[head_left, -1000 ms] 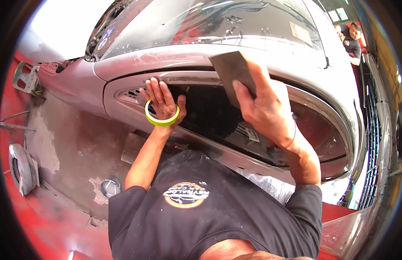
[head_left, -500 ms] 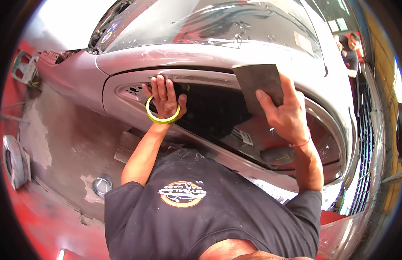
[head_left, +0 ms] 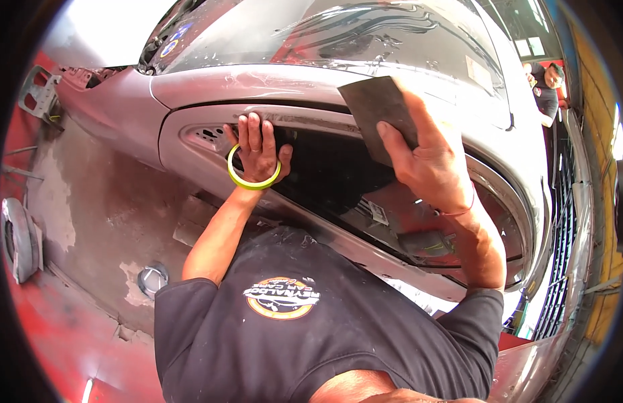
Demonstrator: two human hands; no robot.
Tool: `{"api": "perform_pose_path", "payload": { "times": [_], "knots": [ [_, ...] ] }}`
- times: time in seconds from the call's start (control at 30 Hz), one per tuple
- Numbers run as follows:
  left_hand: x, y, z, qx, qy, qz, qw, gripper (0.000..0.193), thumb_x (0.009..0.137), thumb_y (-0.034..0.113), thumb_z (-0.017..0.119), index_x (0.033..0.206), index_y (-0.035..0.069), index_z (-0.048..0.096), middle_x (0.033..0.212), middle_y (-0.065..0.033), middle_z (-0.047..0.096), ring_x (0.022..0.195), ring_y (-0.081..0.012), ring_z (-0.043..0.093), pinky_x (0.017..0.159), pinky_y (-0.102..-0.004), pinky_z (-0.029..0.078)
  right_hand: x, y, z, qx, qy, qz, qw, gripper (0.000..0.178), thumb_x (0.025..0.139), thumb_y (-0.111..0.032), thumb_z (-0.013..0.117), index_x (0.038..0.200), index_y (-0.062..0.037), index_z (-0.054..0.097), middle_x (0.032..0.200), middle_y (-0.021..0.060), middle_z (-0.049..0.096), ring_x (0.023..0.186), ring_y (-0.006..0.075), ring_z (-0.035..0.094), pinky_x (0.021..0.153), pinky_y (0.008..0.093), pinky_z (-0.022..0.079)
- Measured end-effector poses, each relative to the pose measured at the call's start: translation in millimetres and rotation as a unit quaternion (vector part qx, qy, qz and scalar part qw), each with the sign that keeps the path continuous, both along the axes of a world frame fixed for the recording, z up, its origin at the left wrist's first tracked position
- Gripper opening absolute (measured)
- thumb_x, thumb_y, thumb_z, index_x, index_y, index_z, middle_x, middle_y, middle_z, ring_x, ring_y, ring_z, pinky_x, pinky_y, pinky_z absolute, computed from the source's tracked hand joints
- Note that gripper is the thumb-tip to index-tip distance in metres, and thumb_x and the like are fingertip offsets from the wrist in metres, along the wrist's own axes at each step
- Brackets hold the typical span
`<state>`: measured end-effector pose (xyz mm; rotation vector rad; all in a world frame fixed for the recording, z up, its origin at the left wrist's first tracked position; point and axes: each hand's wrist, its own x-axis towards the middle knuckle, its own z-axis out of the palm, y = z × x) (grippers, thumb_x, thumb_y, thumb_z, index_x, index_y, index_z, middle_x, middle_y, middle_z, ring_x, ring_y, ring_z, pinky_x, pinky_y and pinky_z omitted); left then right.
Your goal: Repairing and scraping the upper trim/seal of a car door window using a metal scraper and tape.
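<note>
My right hand (head_left: 429, 158) grips a dark grey rectangular sheet of sandpaper (head_left: 377, 111), thumb on the near face. The other fingers are hidden behind the sheet, which is held up in front of the upper door frame and roof edge. On the left, my left hand (head_left: 259, 153) lies with fingers stretched out against the top of the window frame of the car door (head_left: 180, 158). A yellow-green roll of tape (head_left: 239, 180) hangs around that hand near the wrist. Behind both hands is the dark side window (head_left: 325, 161), with patchy dull grey paint along its frame.
The windshield (head_left: 365, 33) and the car roof edge stretch across the top. A round roll or lid (head_left: 152, 279) lies on the floor at lower left, and a tire-like ring (head_left: 21, 240) is at far left. Another person (head_left: 546, 91) stands at the far right.
My right hand has shifted left and a little forward with the sandpaper, which is now tilted more. My left hand stays against the window frame with the tape around it.
</note>
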<state>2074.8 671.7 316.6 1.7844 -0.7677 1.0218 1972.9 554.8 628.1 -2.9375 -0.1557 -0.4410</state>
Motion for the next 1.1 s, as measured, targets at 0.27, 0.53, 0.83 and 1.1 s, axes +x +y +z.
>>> {"api": "perform_pose_path", "payload": {
  "times": [0.27,0.53,0.83,1.1],
  "knots": [
    [3,-3,0,-0.010,-0.014,-0.001,1.000,0.068,0.096,0.033,0.046,0.152,0.003,0.023,0.159,-0.0202,0.018,0.148,-0.0395,0.012,0.116,-0.0607,-0.002,-4,4,-5,0.076,0.040,-0.058,0.995,0.045,0.087,-0.007,0.064,0.130,-0.0076,0.052,0.104,0.0249,0.066,0.093,0.0429,0.066,0.080,0.0409,0.053],
    [2,-3,1,-0.006,-0.017,0.004,1.000,0.067,0.097,0.032,0.045,0.152,0.003,0.024,0.159,-0.0206,0.018,0.148,-0.0393,0.011,0.116,-0.0608,-0.002,-10,1,-3,0.065,0.054,-0.068,0.994,0.049,0.085,-0.007,0.071,0.130,-0.0024,0.053,0.103,0.0196,0.069,0.092,0.0306,0.069,0.083,0.0379,0.052],
    [3,-4,2,0.002,-0.028,0.002,1.000,0.067,0.096,0.032,0.045,0.152,0.002,0.024,0.159,-0.0212,0.018,0.148,-0.0400,0.012,0.116,-0.0609,-0.002,-11,-10,-6,0.035,0.015,-0.011,0.999,0.046,0.086,-0.006,0.063,0.131,-0.0107,0.051,0.101,0.0215,0.066,0.086,0.0422,0.066,0.074,0.0432,0.054],
    [3,2,1,0.030,-0.023,0.011,0.999,0.069,0.096,0.031,0.043,0.152,0.000,0.019,0.159,-0.0226,0.014,0.148,-0.0418,0.008,0.116,-0.0605,-0.001,-18,-15,-8,0.114,0.044,-0.051,0.991,0.053,0.084,-0.008,0.070,0.134,-0.0055,0.049,0.101,0.0214,0.067,0.089,0.0403,0.067,0.078,0.0384,0.053]
  ]
}}
